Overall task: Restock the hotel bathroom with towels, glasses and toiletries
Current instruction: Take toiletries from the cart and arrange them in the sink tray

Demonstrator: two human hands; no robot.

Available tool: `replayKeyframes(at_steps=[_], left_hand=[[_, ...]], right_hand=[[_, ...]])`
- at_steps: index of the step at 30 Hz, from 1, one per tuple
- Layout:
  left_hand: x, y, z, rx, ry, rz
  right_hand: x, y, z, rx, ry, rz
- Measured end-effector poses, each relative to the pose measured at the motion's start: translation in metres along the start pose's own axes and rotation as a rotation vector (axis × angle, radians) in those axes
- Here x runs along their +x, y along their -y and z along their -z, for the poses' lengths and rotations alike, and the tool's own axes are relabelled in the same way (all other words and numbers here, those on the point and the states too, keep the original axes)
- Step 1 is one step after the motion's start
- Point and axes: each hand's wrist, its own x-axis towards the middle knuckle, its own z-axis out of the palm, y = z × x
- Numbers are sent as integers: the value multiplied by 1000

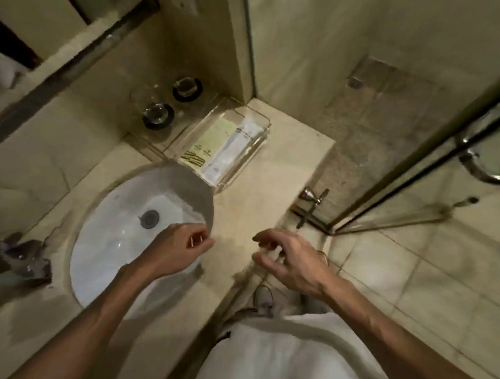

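print on sachets [233,148] in clear tray [265,125]: too small to read. tap [22,257] blurred, cut by left edge. right hand [293,261] fingers smeared; contents unclear.

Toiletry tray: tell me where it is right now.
Head view, upper middle: the toiletry tray sits on the counter between the sink and the wall corner, with two glasses on dark coasters left of it.

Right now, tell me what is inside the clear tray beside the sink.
The clear tray holds flat pale yellow packets beside white packets. Anything beneath them is covered, and their print is too blurred to read.
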Motion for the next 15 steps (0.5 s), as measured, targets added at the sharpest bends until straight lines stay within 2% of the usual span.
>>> replayKeyframes(at_steps=[3,7,10,15], left_hand=[[-6,-3,-15,64,41,-41],[6,-49,-56,277,130,-155],[25,-113,-99,346,223,-375],[16,-287,-200,382,412,-814]], right_hand=[[-47,-1,-4,37,-136,-27],[-119,-30,-1,54,-332,-195],[-179,-58,0,106,-479,-356],[-315,-101,-4,210,-756,-658]])
